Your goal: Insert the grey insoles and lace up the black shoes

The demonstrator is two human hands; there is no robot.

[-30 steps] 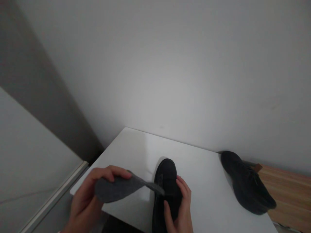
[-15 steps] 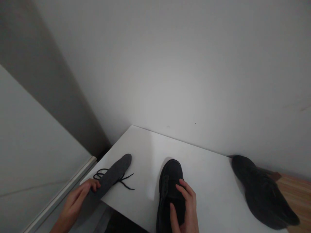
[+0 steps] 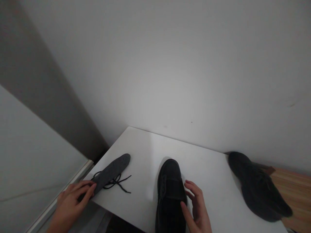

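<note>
At the left edge of the white table, my left hand (image 3: 75, 197) pinches one end of a flat grey insole (image 3: 115, 168). A black shoelace (image 3: 118, 182) lies on the table, partly under the insole. In front of me a black shoe (image 3: 170, 184) rests sole down, toe toward the wall, with no lace showing in it. My right hand (image 3: 196, 207) is beside the shoe's right side, fingers apart, the thumb at the edge of its opening. I cannot tell if the thumb touches it.
A second dark shoe (image 3: 259, 187) lies at the right end of the white table (image 3: 143, 145). Beyond it is a wood-patterned surface (image 3: 293, 191). A pale wall (image 3: 170, 81) rises behind the table, and a white panel (image 3: 31, 145) stands at the left.
My right hand has moved off the shoe's tongue to the right, its fingers now beside the shoe. My left hand has changed its hold on the insole's near end.
</note>
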